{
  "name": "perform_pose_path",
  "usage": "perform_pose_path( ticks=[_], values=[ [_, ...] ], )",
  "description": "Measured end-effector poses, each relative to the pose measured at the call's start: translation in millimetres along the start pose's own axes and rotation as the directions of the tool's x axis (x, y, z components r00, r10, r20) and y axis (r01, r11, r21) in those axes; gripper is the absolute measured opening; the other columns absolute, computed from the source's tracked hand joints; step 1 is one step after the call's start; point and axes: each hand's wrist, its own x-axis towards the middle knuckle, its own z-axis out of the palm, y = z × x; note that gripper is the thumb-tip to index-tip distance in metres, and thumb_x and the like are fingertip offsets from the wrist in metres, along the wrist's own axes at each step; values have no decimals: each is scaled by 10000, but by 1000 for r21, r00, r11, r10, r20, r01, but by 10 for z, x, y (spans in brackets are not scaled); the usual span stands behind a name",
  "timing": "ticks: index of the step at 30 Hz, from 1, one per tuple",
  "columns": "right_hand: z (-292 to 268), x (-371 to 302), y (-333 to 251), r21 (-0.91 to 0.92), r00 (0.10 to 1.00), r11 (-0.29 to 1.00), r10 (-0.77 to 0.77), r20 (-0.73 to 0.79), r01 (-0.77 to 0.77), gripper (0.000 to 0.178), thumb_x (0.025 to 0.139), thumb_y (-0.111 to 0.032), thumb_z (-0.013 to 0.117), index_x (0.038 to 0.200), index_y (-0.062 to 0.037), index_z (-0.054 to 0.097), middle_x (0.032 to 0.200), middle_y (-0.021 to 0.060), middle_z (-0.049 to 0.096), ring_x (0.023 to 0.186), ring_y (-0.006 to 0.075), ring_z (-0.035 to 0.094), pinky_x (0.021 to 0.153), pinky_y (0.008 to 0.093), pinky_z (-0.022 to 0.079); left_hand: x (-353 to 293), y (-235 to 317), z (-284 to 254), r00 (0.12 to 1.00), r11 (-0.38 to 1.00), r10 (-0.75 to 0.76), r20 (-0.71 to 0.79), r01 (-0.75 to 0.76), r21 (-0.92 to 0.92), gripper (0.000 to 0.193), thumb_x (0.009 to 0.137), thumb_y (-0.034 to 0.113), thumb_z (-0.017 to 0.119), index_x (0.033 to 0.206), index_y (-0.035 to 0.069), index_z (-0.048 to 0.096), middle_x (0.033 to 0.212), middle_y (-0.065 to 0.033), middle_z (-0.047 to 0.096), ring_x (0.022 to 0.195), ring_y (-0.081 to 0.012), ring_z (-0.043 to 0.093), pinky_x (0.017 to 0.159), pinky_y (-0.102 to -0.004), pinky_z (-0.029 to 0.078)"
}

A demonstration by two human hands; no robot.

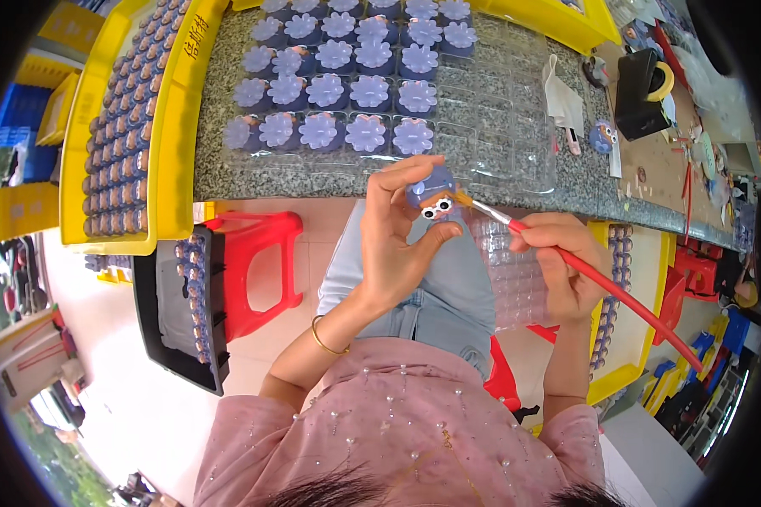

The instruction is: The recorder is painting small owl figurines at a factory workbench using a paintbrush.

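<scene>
Between the thumb and fingers of my left hand (391,237) is a small blue figurine (434,188) with big white eyes and an orange-brown face. My right hand (566,258) grips a paintbrush (596,275) with a long red handle and a silver ferrule. Its bristle tip touches or nearly touches the side of the figurine's face. Both hands are above my lap, just off the table's near edge. On the table beyond them, several blue flower-shaped pieces (320,133) stand in rows in a clear plastic tray (499,127).
At the left, a yellow crate (173,144) holds rows of similar figurines. A black tray (173,313) and a red stool (262,270) are below it. Right on the table lie a white cloth (562,97), another figurine (602,135) and a black tape dispenser (640,97).
</scene>
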Motion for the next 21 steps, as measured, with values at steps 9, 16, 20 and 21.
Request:
perform_pose_path(
  ticks=[9, 16, 20, 21],
  values=[
    [178, -183, -104, -36, 985, 998, 64, 163, -59, 114, 825, -9, 632, 932, 21, 657, 886, 156, 653, 725, 201, 636, 617, 278, 507, -80, 105, -28, 990, 990, -140, 22, 140, 29, 651, 711, -114, 725, 1267, 18, 414, 1329, -160, 444, 1117, -213, 541, 908, -318, 519],
    [161, -179, -116, -93, 981, 996, 37, 191, -19, 99, 822, -27, 648, 909, 18, 661, 870, 161, 652, 706, 214, 631, 602, 278, 498, -123, 123, -36, 989, 988, -142, 36, 139, 68, 660, 707, -104, 736, 1286, -4, 435, 1335, -157, 464, 1119, -205, 541, 887, -305, 528],
    [188, -141, -127, -39, 988, 999, 20, 153, -14, 94, 823, -28, 648, 904, 18, 659, 861, 160, 652, 711, 223, 633, 606, 281, 498, -105, 155, -23, 986, 986, -154, 59, 150, 67, 655, 707, -105, 735, 1283, -9, 440, 1332, -155, 468, 1112, -193, 541, 888, -300, 528],
    [186, -147, -125, -39, 988, 999, 19, 151, -14, 94, 823, -28, 648, 904, 18, 659, 861, 160, 652, 711, 223, 633, 606, 281, 498, -108, 157, -23, 986, 986, -154, 61, 150, 67, 655, 707, -105, 735, 1283, -9, 440, 1332, -155, 468, 1112, -193, 541, 888, -300, 528]
  ],
)
